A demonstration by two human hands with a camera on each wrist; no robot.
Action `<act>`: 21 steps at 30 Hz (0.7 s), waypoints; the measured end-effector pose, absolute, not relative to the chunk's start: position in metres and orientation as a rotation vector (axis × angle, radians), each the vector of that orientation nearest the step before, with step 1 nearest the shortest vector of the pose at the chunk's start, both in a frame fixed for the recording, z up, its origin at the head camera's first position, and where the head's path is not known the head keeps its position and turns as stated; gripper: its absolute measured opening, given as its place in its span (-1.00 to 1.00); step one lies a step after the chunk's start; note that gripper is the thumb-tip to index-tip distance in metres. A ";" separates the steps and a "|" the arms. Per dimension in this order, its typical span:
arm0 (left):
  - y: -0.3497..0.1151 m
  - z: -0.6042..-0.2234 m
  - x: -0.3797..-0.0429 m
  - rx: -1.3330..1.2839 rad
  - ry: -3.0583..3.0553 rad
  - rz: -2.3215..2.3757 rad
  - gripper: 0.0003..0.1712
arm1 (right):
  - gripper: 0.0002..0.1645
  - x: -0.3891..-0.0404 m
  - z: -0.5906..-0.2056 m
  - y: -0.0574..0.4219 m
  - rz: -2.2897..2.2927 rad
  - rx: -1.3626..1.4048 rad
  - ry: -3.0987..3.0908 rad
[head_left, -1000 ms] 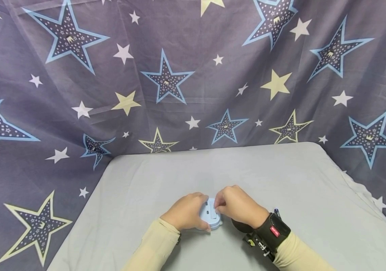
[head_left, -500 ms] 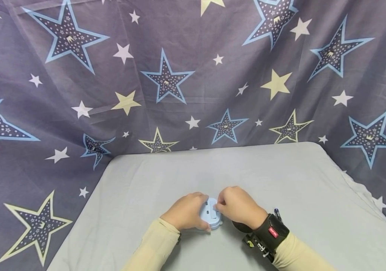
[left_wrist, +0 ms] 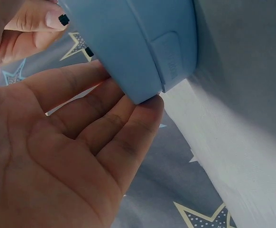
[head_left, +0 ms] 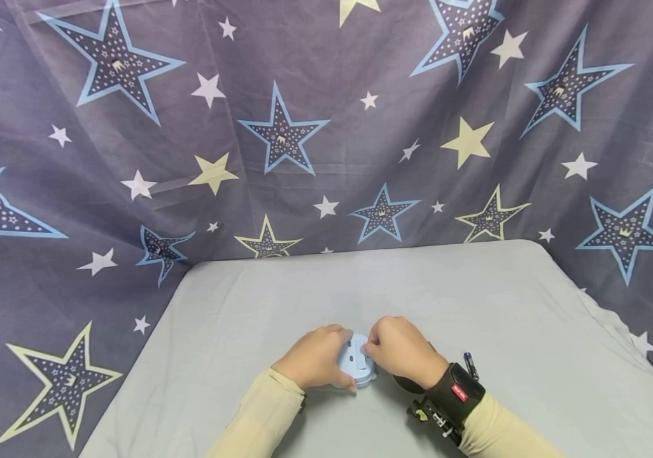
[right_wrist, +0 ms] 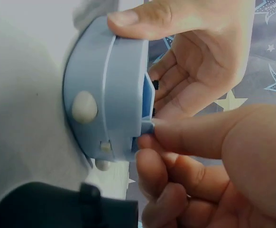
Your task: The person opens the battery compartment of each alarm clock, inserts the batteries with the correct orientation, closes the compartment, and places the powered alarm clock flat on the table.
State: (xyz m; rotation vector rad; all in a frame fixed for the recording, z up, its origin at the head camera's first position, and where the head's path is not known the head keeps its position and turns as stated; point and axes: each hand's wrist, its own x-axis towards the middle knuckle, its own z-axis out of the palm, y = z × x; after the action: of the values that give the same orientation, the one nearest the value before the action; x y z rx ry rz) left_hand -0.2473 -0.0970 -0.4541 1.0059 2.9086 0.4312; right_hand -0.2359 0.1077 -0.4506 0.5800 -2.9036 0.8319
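Observation:
A light blue plastic case, by its look an alarm clock (head_left: pixel 347 370), lies back up on the cloth. My left hand (head_left: pixel 314 357) grips it from the left, thumb on the near side, fingers round the far side. Small black knobs (right_wrist: pixel 155 84) stick out of its back, and a white round foot (right_wrist: pixel 85 107) shows on its side. My right hand (head_left: pixel 400 346) pinches the edge of the battery cover (right_wrist: pixel 149 125) between thumb and forefinger; the cover stands tilted out of the back. A raised lettered patch (left_wrist: pixel 169 59) shows in the left wrist view.
A grey cloth (head_left: pixel 280 299) covers the table, with a star-print curtain (head_left: pixel 326 127) behind and at both sides. A small dark blue cylinder (head_left: pixel 471 366) lies just beyond the right wrist strap (head_left: pixel 454 395). Black wrist gear hangs below that strap.
The right hand and wrist have shifted slightly, exposing more of the dark blue cylinder behind the strap. The left hand and clock stay where they were.

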 end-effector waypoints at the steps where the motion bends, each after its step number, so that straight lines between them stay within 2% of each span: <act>1: -0.097 -0.454 -0.247 1.007 2.909 0.428 -0.11 | -0.60 -0.236 -0.451 0.107 0.841 0.570 -2.907; 12: -0.095 -0.454 -0.247 1.040 2.931 0.364 0.03 | -0.61 -0.236 -0.456 0.105 0.927 0.468 -2.956; 21: -0.095 -0.455 -0.246 1.040 2.939 0.352 0.01 | -0.59 -0.236 -0.458 0.102 0.866 0.465 -2.941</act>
State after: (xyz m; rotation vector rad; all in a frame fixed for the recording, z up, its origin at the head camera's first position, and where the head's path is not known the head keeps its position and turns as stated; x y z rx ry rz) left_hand -0.2462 -0.0947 -0.4547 1.0396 2.9391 0.3516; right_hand -0.2359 0.1022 -0.4578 0.4650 -2.9406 0.8660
